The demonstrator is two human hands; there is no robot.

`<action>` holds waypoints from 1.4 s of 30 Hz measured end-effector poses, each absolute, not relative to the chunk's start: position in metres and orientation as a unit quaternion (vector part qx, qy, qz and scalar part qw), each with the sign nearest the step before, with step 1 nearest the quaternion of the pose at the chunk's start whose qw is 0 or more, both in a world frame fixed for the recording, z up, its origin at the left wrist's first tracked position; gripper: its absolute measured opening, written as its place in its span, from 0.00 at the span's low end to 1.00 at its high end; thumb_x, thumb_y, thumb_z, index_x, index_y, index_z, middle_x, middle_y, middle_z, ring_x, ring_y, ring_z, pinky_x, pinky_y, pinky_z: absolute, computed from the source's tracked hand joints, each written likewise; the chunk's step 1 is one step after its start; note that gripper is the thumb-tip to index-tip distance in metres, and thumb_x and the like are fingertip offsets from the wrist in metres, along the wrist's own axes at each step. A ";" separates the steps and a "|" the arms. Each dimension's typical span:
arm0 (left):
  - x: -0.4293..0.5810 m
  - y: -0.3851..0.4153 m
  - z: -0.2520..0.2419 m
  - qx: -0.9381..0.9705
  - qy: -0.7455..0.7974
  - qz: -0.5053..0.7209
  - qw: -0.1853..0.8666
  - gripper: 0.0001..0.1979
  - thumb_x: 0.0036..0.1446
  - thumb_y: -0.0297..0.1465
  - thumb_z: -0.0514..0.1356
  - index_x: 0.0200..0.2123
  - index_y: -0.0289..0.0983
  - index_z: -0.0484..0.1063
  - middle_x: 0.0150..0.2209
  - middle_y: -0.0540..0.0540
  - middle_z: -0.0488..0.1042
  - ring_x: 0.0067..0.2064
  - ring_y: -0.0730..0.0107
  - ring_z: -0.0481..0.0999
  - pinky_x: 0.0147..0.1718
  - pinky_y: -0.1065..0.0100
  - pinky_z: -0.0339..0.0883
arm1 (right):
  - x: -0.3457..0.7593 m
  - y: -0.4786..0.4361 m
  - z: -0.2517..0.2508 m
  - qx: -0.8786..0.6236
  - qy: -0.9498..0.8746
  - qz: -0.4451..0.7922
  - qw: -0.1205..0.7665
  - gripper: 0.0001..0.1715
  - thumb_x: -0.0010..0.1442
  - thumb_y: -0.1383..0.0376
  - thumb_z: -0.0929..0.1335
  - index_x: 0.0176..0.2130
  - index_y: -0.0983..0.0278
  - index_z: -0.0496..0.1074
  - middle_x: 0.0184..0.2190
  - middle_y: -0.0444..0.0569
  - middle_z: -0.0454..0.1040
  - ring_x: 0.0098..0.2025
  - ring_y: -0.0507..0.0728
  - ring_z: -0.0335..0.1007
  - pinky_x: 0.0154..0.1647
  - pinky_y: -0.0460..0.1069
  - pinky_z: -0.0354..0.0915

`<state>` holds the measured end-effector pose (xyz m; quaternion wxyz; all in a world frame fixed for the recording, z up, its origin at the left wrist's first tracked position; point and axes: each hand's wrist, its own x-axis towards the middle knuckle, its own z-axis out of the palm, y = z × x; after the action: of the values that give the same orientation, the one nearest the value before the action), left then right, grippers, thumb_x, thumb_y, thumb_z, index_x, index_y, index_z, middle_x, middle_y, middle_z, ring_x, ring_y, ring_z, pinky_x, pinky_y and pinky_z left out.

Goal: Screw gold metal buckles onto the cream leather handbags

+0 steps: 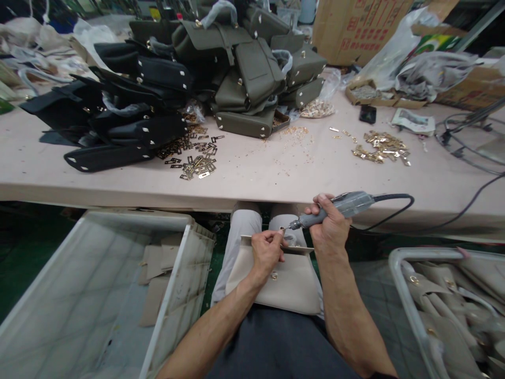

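Observation:
A cream handbag (288, 284) with a small gold clasp lies across my lap. My right hand (329, 223) is wrapped round a grey corded electric screwdriver (353, 204), its bit pointing left at the bag's upper edge. At that edge my left hand (268, 252) is closed in a pinch, its fingertips close to the screwdriver's tip. What those fingers hold is too small to make out; the bag's flap edge is right beside them.
Black handbags (122, 116) and olive handbags (252, 73) are piled on the table (252, 179). Gold metal plates (382, 147) and dark metal plates (199, 163) lie loose there. A white bin (185, 231) stands left; another bin (398, 258) with beige bags stands right. The screwdriver's cord trails right.

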<state>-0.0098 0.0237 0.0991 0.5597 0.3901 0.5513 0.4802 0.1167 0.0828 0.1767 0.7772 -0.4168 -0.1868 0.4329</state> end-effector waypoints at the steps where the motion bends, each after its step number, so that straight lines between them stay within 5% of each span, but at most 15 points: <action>1: -0.010 0.024 0.099 0.390 0.553 0.478 0.560 0.19 0.60 0.40 0.62 0.23 0.33 0.78 0.19 0.46 0.77 0.12 0.76 0.67 0.12 0.75 0.55 | 0.117 0.083 0.177 -0.418 -0.190 0.429 0.778 0.18 0.45 0.66 0.79 0.33 0.63 0.70 0.25 0.41 0.72 0.20 0.48 0.63 0.23 0.47 0.68; 14: -0.009 0.025 0.102 0.394 0.557 0.473 0.557 0.18 0.60 0.39 0.62 0.22 0.33 0.78 0.17 0.48 0.75 0.11 0.76 0.67 0.12 0.75 0.56 | 0.113 0.082 0.179 -0.421 -0.196 0.412 0.784 0.19 0.44 0.66 0.80 0.32 0.64 0.70 0.24 0.42 0.72 0.20 0.48 0.63 0.22 0.47 0.67; 29: -0.010 0.025 0.107 0.387 0.562 0.463 0.566 0.18 0.59 0.38 0.62 0.22 0.33 0.77 0.16 0.48 0.74 0.11 0.76 0.66 0.11 0.75 0.55 | 0.090 0.073 0.178 -0.414 -0.317 0.311 0.795 0.12 0.53 0.67 0.78 0.33 0.64 0.72 0.25 0.41 0.72 0.19 0.49 0.64 0.22 0.47 0.65; 36: -0.012 0.024 0.096 0.392 0.529 0.473 0.586 0.15 0.58 0.39 0.64 0.26 0.32 0.78 0.22 0.45 0.79 0.12 0.76 0.69 0.12 0.74 0.57 | 0.086 0.070 0.179 -0.416 -0.415 0.319 0.743 0.12 0.56 0.64 0.77 0.30 0.64 0.72 0.17 0.38 0.66 0.16 0.49 0.61 0.19 0.47 0.63; 42: -0.013 0.024 0.093 0.399 0.505 0.481 0.595 0.16 0.58 0.40 0.65 0.27 0.32 0.77 0.23 0.45 0.79 0.12 0.76 0.68 0.12 0.74 0.57 | 0.099 0.070 0.175 -0.405 -0.490 0.386 0.668 0.14 0.53 0.62 0.79 0.31 0.63 0.73 0.20 0.40 0.69 0.17 0.48 0.61 0.16 0.46 0.61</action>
<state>-0.0130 0.0241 0.0932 0.5949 0.3995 0.5048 0.4813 0.0991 0.0699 0.1755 0.6683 -0.4052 -0.4900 0.3862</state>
